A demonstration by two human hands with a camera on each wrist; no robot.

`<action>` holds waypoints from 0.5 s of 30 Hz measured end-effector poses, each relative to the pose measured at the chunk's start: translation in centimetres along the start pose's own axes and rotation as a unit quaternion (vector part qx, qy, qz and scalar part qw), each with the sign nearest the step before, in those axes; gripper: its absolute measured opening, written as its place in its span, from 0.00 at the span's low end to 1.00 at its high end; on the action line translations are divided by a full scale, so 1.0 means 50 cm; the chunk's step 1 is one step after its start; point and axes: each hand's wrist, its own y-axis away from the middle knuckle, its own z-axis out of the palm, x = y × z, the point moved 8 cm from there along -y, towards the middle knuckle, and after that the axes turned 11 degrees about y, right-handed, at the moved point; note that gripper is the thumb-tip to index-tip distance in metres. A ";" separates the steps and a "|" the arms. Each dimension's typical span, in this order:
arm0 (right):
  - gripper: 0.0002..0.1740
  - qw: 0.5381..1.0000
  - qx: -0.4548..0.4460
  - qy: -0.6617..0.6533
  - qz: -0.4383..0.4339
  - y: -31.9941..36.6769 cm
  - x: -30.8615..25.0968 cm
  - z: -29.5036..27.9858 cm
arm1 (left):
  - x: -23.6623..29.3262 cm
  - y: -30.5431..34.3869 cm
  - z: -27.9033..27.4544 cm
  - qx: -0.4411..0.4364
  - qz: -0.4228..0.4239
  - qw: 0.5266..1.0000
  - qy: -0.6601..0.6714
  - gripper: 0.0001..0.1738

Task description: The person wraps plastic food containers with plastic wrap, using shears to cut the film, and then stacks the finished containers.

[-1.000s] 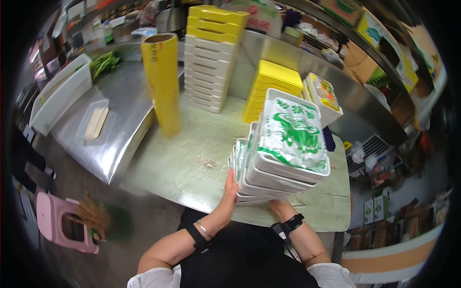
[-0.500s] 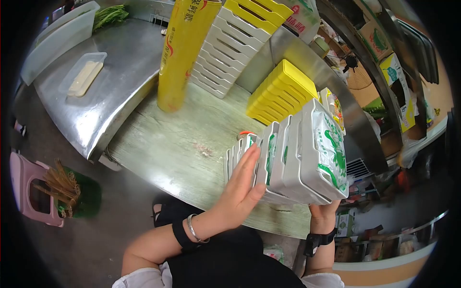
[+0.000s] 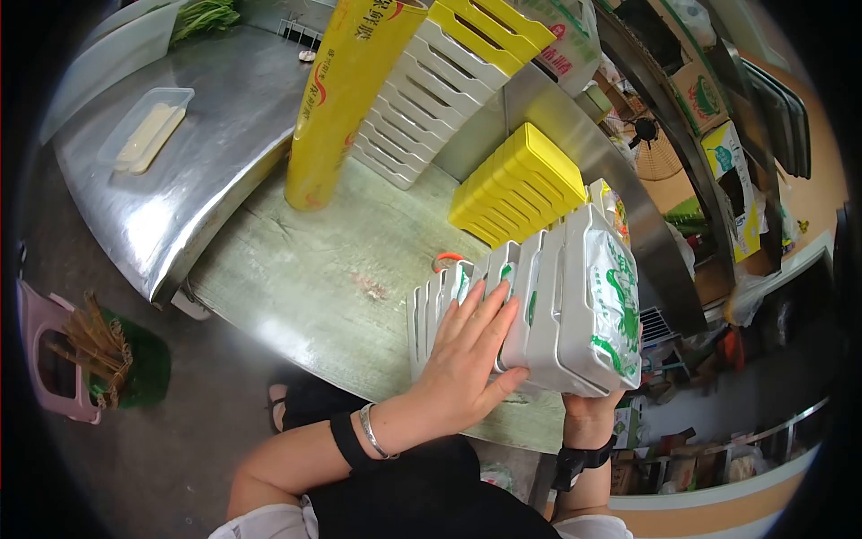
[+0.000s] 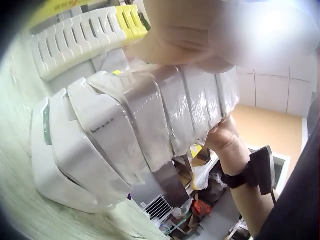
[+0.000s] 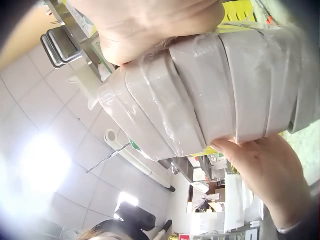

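Observation:
A tall stack of white plastic trays (image 3: pixel 566 314), several high, stands on the greenish table (image 3: pixel 296 260). Clear film covers its sides in the left wrist view. The top tray holds a white bag with green print (image 3: pixel 615 301). My left hand (image 3: pixel 462 368) rests against the stack's left side, fingers straight and thumb spread. From the other side my right hand (image 3: pixel 593 411) touches the upper trays, its fingers mostly hidden behind them. In the right wrist view, the heel of the right hand (image 5: pixel 155 30) lies along the tray walls, opposite the left hand (image 5: pixel 270 170).
A yellow roll of cling film (image 3: pixel 346 108) stands upright on the table. Behind are a white-and-yellow tray stack (image 3: pixel 426 94) and a yellow stack (image 3: pixel 521 184). An orange-red loop (image 3: pixel 446 260) lies beside the trays. The steel counter (image 3: pixel 224 117) at left bears a plastic box (image 3: pixel 148 130).
My left hand has moved from the stack's lower near corner up onto its side, fingers now laid across several trays. My right hand has shifted higher along the stack. The head view has tilted.

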 end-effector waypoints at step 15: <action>0.31 0.977 -0.187 0.015 -0.104 0.023 -0.060 0.084 | 0.015 -0.002 0.003 -0.001 -0.011 0.999 0.036 0.46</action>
